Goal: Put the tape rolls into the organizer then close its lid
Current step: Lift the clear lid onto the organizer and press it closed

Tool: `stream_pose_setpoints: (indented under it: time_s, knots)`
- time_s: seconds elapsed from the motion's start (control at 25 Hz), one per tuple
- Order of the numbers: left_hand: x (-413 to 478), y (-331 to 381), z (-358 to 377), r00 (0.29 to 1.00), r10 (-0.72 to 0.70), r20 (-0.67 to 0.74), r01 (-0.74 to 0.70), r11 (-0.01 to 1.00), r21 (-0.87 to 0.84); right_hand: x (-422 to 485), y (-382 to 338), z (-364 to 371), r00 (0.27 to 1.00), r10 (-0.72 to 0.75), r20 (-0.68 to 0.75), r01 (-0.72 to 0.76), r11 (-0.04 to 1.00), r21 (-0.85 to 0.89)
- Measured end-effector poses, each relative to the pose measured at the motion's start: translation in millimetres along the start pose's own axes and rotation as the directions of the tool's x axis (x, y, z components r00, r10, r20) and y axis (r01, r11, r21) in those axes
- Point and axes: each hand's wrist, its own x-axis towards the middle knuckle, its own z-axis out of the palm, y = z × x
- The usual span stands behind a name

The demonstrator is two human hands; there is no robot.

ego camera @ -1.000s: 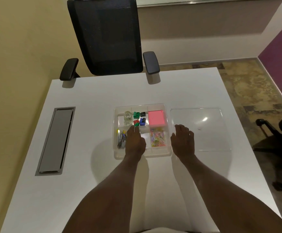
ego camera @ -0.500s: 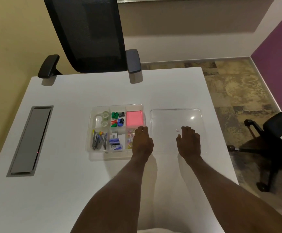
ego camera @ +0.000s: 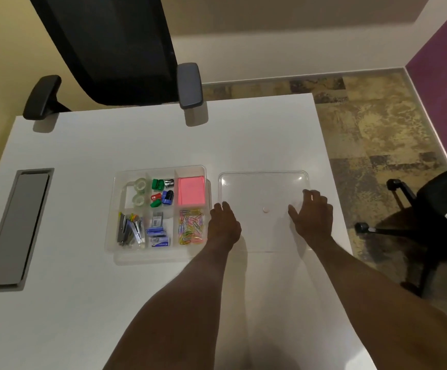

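Note:
A clear plastic organizer (ego camera: pixel 115 209) with several compartments sits on the white table. Two clear tape rolls (ego camera: pixel 140 192) lie in its far-left compartment. The clear flat lid (ego camera: pixel 262 182) lies on the table just right of the organizer. My left hand (ego camera: pixel 223 227) rests at the lid's left edge, fingers apart, between lid and organizer. My right hand (ego camera: pixel 313 218) lies over the lid's right side with fingers spread. Neither hand visibly grips the lid.
The organizer also holds sharpeners (ego camera: pixel 162 192), a pink note pad (ego camera: pixel 191 190), paper clips (ego camera: pixel 191 229), staple boxes (ego camera: pixel 158 233) and staplers (ego camera: pixel 129 231). A grey cable hatch (ego camera: pixel 17 228) is at the table's left. Black chairs stand at the far side (ego camera: pixel 115 49) and right (ego camera: pixel 435 209).
Both hands moved right from the organizer onto the lid. My left hand left the organizer's compartment, and my right hand went from the lid's left edge to its right side.

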Motion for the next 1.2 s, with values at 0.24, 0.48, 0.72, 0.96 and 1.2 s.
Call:
stream_pose_setpoints:
  time_s: [0.24, 0.48, 0.72, 0.96, 1.2]
  knots:
    - [17, 9, 4, 0.988, -0.152, -0.013, 0.152, 0.988, 0.029, 22, 21, 9, 0.957, 0.257, 0.135, -0.272, 0.956, 0.112]
    - [21, 18, 9, 0.976, -0.202, -0.077, 0.203, 0.979, 0.002, 21, 17, 18, 0.955, 0.234, 0.184, -0.276, 0.926, 0.256]
    - [10, 31, 4, 0.948, -0.23, -0.22, 0.235, 0.972, -0.006, 15, 17, 4, 0.938, 0.326, 0.118, -0.347, 0.887, 0.306]
    - [-11, 31, -20, 0.909, -0.212, -0.358, 0.179, 0.976, -0.123, 5, 15, -25, 0.951, 0.31, -0.006, -0.291, 0.897, 0.332]
    - [-37, -8, -53, 0.859, -0.266, -0.437, 0.142, 0.945, -0.296, -8, -19, -55, 0.946, 0.273, -0.177, -0.164, 0.871, 0.462]
